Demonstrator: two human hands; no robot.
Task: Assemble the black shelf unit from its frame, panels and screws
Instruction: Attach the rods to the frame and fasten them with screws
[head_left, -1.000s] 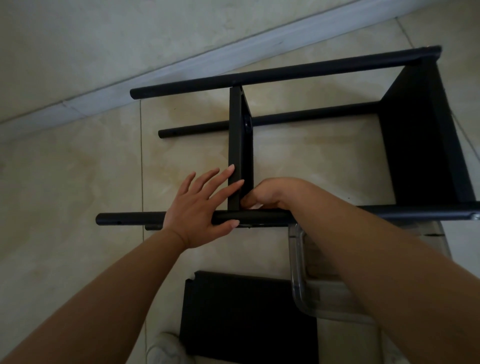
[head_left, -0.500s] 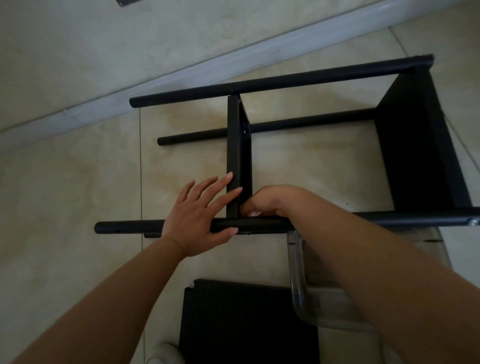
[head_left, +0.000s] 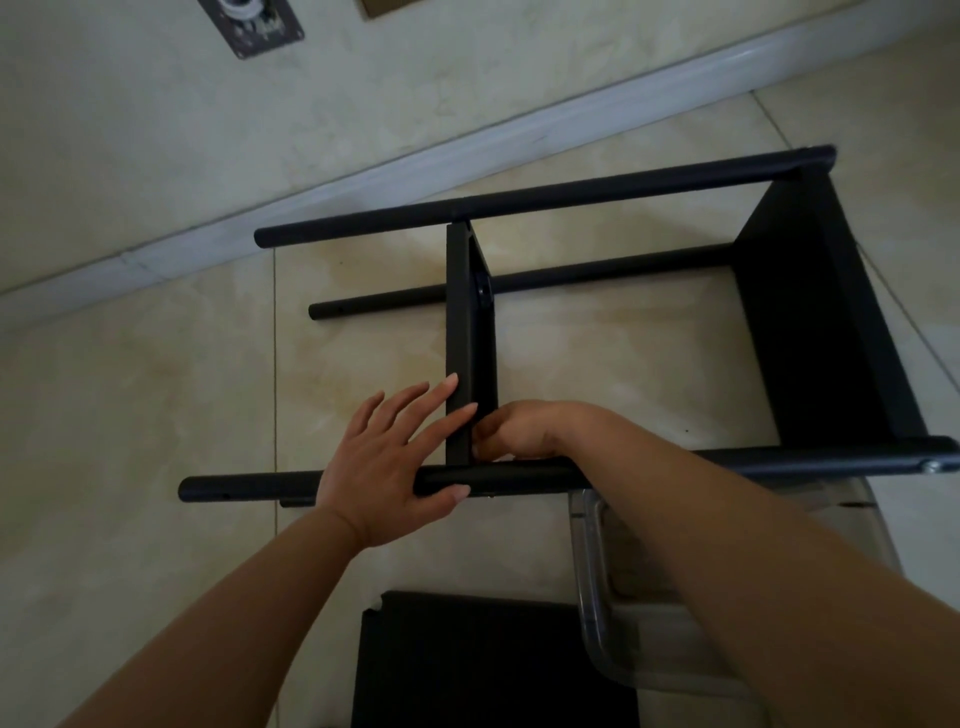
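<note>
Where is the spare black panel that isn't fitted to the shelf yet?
The loose black panel lies flat on the floor at the bottom centre of the head view, between the person's forearms and just left of the clear plastic container.

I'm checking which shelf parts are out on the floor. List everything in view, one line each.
frame poles: four, black, lying across the tiled floor, one mostly hidden under the near pole.
middle panel: one, black, standing between the poles.
end panel: one, black, at the poles' right end.
loose panel: one, black, flat on the floor nearest the camera.
clear plastic container: one, transparent, under the right forearm.
wall plate: one, dark, on the wall.
left hand: fingers straight, against the middle panel and near pole.
right hand: curled at the panel's near corner; contents hidden.
</note>
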